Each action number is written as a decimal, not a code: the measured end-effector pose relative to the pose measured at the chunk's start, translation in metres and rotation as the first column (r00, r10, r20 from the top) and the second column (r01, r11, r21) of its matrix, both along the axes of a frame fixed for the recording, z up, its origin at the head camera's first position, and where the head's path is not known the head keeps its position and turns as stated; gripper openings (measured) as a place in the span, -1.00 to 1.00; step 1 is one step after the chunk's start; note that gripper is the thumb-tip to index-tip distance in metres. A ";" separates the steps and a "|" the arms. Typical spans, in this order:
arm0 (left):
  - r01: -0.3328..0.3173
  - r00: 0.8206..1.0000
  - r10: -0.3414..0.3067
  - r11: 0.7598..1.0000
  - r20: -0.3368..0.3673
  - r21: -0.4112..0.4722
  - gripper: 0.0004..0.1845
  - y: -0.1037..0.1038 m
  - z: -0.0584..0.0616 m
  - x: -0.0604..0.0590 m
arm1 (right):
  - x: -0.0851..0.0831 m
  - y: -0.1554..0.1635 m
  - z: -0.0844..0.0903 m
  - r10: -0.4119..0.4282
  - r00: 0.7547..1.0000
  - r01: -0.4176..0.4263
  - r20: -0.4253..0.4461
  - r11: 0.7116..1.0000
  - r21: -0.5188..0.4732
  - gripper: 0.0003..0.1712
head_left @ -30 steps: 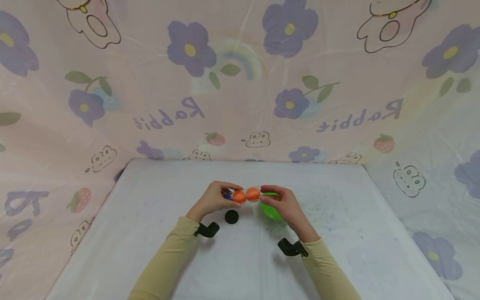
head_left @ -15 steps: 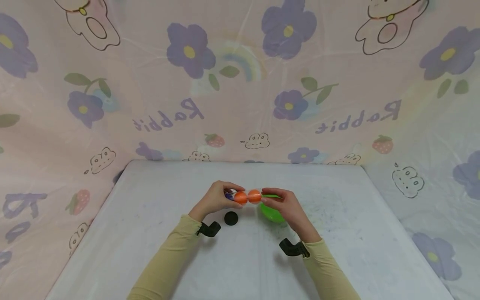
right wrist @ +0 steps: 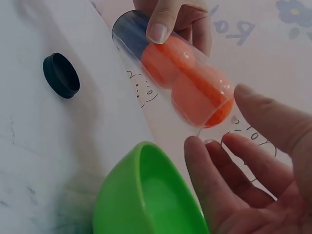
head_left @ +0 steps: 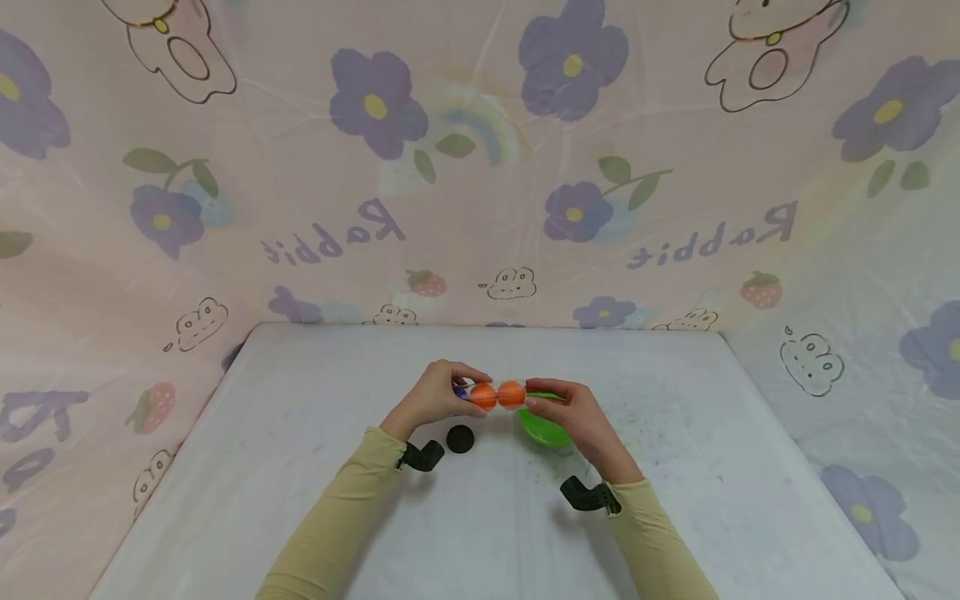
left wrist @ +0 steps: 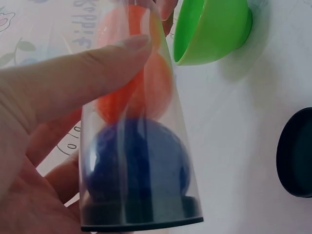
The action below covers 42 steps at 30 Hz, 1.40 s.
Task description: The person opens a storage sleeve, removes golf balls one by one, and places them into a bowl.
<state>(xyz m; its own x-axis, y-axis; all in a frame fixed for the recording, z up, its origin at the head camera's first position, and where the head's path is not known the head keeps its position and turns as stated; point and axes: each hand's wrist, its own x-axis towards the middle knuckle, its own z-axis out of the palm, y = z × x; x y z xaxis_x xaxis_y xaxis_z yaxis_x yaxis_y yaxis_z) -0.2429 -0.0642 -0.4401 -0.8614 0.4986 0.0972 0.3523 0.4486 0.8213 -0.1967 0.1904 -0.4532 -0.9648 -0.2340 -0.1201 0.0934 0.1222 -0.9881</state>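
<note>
Above the table, a clear plastic tube [left wrist: 187, 180] lies nearly level in the head view. Inside it are one dark blue ball [left wrist: 139, 161] and two orange balls [right wrist: 202, 100], in a row. My left hand [head_left: 435, 394] grips the tube near its dark-capped end, thumb across the side. My right hand [head_left: 566, 410] is at the tube's other, uncapped end, thumb and fingertips at opposite sides of the rim. A green bowl [head_left: 542, 427] stands below and beside the right hand, partly hidden by it. A round black lid [head_left: 460, 439] lies on the table near the left hand.
The white table [head_left: 480, 533] reaches back to a patterned fabric backdrop [head_left: 480, 192], which also hangs at both sides. A black wrist camera [head_left: 588, 494] sits on the right wrist, and another is on the left.
Both hands and the tube shift very slightly right and down in the head view, while the whole scene drifts a little. The hold on the tube stays much the same.
</note>
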 end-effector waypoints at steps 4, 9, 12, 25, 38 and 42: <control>-0.003 1.000 0.002 1.000 -0.013 -0.015 -0.49 0.002 0.002 0.000 | 0.000 0.000 -0.002 -0.010 1.000 0.011 0.016 1.000 -0.011 -0.38; -0.009 0.999 0.008 0.999 -0.035 -0.032 -0.48 0.004 0.007 0.001 | 0.000 0.001 -0.002 -0.014 1.000 0.014 0.006 1.000 0.015 -0.42; -0.009 0.999 0.006 0.999 -0.052 -0.049 -0.47 0.006 0.009 0.001 | -0.001 0.002 -0.003 -0.013 1.000 0.013 0.012 1.000 0.003 -0.42; 0.000 0.996 -0.013 0.991 -0.092 -0.135 -0.48 0.011 0.027 0.006 | -0.003 0.005 -0.014 -0.001 1.000 0.002 0.024 0.998 -0.067 -0.43; -0.018 1.000 0.015 0.993 -0.026 -0.119 -0.50 0.010 0.028 0.007 | -0.004 0.006 -0.017 -0.006 1.000 0.007 0.009 0.998 -0.060 -0.47; -0.024 1.000 0.023 0.995 -0.012 -0.093 -0.49 0.009 0.024 0.005 | -0.003 0.006 -0.014 -0.017 1.000 0.017 0.006 0.998 -0.057 -0.47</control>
